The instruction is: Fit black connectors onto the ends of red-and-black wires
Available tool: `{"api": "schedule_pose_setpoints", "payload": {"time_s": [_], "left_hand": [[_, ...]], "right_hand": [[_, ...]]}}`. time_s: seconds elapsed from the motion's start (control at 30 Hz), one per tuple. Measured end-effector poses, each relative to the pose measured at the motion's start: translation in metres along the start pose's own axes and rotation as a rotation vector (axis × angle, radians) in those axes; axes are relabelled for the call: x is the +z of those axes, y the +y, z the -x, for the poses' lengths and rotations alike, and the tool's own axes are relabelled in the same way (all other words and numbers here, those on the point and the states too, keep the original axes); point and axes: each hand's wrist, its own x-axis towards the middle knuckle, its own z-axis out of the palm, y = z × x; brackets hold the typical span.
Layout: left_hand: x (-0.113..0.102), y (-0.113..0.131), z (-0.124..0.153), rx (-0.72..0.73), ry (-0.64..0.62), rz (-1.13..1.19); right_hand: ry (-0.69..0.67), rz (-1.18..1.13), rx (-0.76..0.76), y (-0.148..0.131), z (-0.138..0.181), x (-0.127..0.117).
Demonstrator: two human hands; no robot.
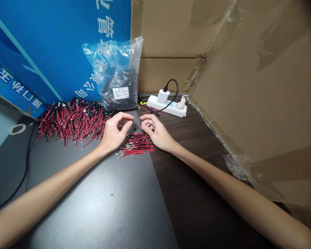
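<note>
My left hand [115, 133] is closed in a pinch, with a small black piece, likely a connector housing, at its fingertips. Thumb and fingers of my right hand [158, 133] pinch a thin dark wire [138, 125] that spans the gap between both hands. Just below the hands lies a bundle of red and black wires [136, 145] with bare metal ends. A tiny black piece [135, 129] rests on the table between the hands. To the left is a large heap of red and black wires [69, 122] with black connectors.
Behind the hands stands a clear plastic bag [121, 79] of small black parts with a white label. A white power strip [168, 105] with a plugged-in adapter sits at the back right. Cardboard [261, 103] walls the right side. A black cable [27, 162] runs down the left.
</note>
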Motion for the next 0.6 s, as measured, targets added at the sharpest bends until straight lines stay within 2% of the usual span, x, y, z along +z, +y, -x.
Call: {"api": "schedule_pose_setpoints", "payload": {"time_s": [0.3, 0.6], "left_hand": [[0.0033, 0.0027, 0.0024, 0.100, -0.081, -0.078], [0.0038, 0.0011, 0.0024, 0.069, -0.069, -0.065]], "right_hand": [[-0.007, -0.042, -0.005, -0.0004, -0.0008, -0.0025], [0.051, -0.109, 0.004, -0.0059, -0.0003, -0.0022]]}}
